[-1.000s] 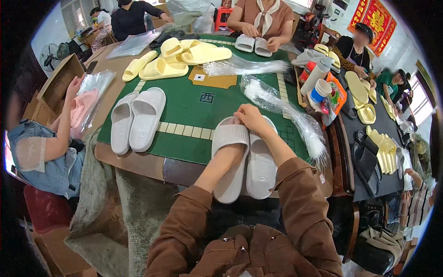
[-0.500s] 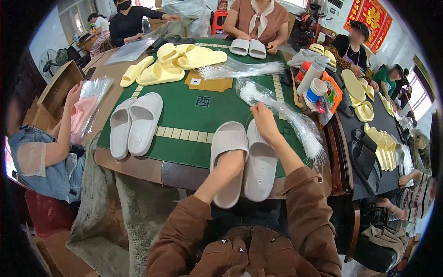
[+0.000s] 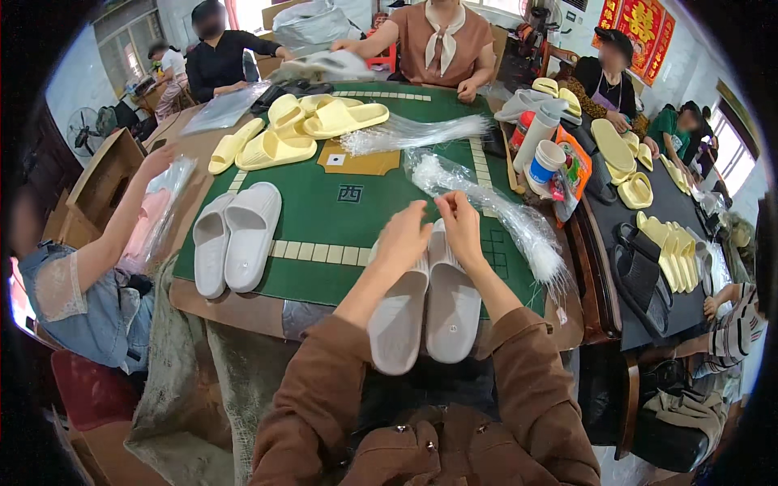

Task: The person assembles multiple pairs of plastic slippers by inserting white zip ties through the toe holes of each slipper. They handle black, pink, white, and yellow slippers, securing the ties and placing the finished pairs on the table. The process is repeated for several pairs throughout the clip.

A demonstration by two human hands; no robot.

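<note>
A pair of light grey slide slippers lies side by side in front of me, the left slipper (image 3: pixel 395 328) and the right slipper (image 3: pixel 453 320), toes pointing away and heels over the table's near edge. Above the left slipper's strap is my left hand (image 3: pixel 403 236), its fingers bent but apart, with nothing visible in them. My right hand (image 3: pixel 460 231) is over the toe of the right slipper, thumb and fingers pinched together. Whatever it pinches is too small to make out. Both hands partly hide the straps. A bundle of thin clear plastic ties (image 3: pixel 494 198) in a bag lies just beyond.
Another grey slipper pair (image 3: pixel 253 235) stands left on the green table mat (image 3: pixel 324 219). Yellow slippers (image 3: pixel 279 150) and more loose ties (image 3: pixel 413 134) lie farther back. A white cup (image 3: pixel 545 162) and a bottle stand right. Co-workers sit around, one arm (image 3: pixel 113 231) reaching at left.
My left hand has come out of the left slipper and moved up towards my right hand. Across the table, a co-worker has lifted the grey slippers off the mat to the left.
</note>
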